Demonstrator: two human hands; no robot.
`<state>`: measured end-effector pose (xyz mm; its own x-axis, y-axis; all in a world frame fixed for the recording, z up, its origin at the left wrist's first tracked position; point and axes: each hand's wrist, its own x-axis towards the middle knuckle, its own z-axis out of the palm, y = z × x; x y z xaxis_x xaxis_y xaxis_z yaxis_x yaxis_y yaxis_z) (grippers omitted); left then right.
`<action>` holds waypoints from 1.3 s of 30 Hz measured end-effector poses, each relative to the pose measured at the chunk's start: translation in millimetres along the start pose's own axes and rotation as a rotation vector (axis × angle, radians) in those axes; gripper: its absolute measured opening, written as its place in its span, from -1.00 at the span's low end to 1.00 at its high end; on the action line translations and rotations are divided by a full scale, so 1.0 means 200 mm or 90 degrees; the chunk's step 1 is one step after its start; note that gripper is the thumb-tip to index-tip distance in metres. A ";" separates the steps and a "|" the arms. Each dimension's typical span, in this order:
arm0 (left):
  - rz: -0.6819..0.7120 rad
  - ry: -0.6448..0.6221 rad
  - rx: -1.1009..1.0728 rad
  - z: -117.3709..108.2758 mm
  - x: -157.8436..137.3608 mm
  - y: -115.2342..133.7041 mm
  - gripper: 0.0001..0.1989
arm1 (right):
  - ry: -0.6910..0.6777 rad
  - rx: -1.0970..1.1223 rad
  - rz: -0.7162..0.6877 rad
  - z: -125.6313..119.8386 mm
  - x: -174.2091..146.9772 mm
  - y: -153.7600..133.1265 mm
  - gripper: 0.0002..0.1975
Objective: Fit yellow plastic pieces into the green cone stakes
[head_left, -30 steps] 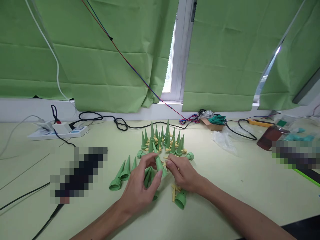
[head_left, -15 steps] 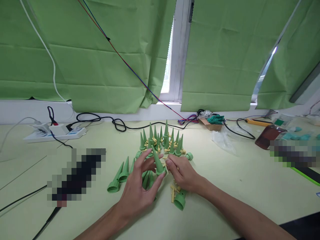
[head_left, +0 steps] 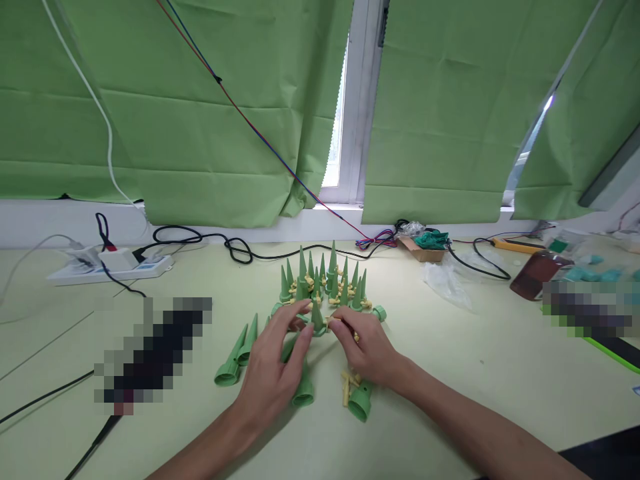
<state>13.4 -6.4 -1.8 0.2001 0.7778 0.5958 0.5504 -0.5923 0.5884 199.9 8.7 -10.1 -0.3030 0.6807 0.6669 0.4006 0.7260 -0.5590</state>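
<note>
The cone [head_left: 317,317] is located between the two hands, over the table [head_left: 450,360], with its long axis near vertical, tip up and wide base down. The left hand [head_left: 273,367] is the nearer: its thumb and fingers are closed around the cone, the thumb at the near left side of the base and the fingers reaching behind. Whether the base also bears on the table cannot be told. The right hand [head_left: 367,343] is on the opposite side, its thumb and forefinger pinched together on a yellow part [head_left: 329,322]. The exposed end of this part points left, roughly level, and meets the right side of the cone near its base; its axis is thus about square to that of the cone. The depth of engagement, if any, cannot be told at this size. Relative to the right grip, the cone lies immediately left; relative to the left grip, it lies at the fingertips, right of the palm. Rear cones [head_left: 332,275] stand upright beyond both hands; a spare cone [head_left: 359,403] lies nearer the viewer, below the right hand, beside spare yellow parts [head_left: 346,389].
</note>
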 end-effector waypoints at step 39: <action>-0.024 -0.072 -0.032 0.00 0.00 0.02 -0.78 | -0.041 -0.024 -0.013 -0.01 0.00 0.00 -0.74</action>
<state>14.7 -8.4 0.7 0.2719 0.8165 0.5094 0.5180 -0.5702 0.6376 202.3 9.2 -9.3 -0.3655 0.6717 0.6444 0.4258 0.7362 -0.5260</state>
